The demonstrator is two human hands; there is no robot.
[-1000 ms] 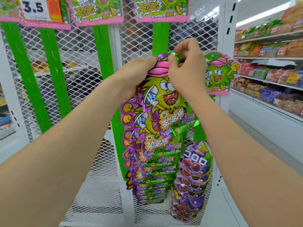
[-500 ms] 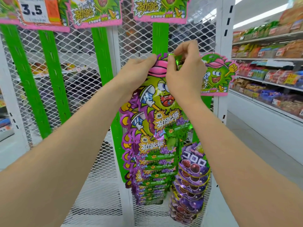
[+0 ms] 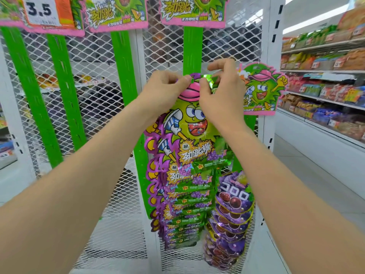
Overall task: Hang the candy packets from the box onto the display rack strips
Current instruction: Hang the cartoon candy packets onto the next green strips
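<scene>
A green and purple candy packet [image 3: 189, 133] with a cartoon face hangs at the top of a stack of like packets on a green display strip [image 3: 192, 52]. My left hand [image 3: 165, 89] pinches the packet's top edge from the left. My right hand [image 3: 221, 95] pinches the same top edge from the right, fingers curled against the strip. Several more packets [image 3: 183, 210] overlap below it. The box is out of view.
Purple grape gummy packets [image 3: 231, 218] hang to the right of the stack. Bare green strips [image 3: 61, 86] run down the white mesh rack [image 3: 98, 115] to the left. A cartoon sign [image 3: 260, 89] sticks out at right. Stocked shelves [image 3: 324, 80] line the aisle on the right.
Both hands have stayed at the packet's top edge, shifting slightly against the strip. The view has tilted a little.
</scene>
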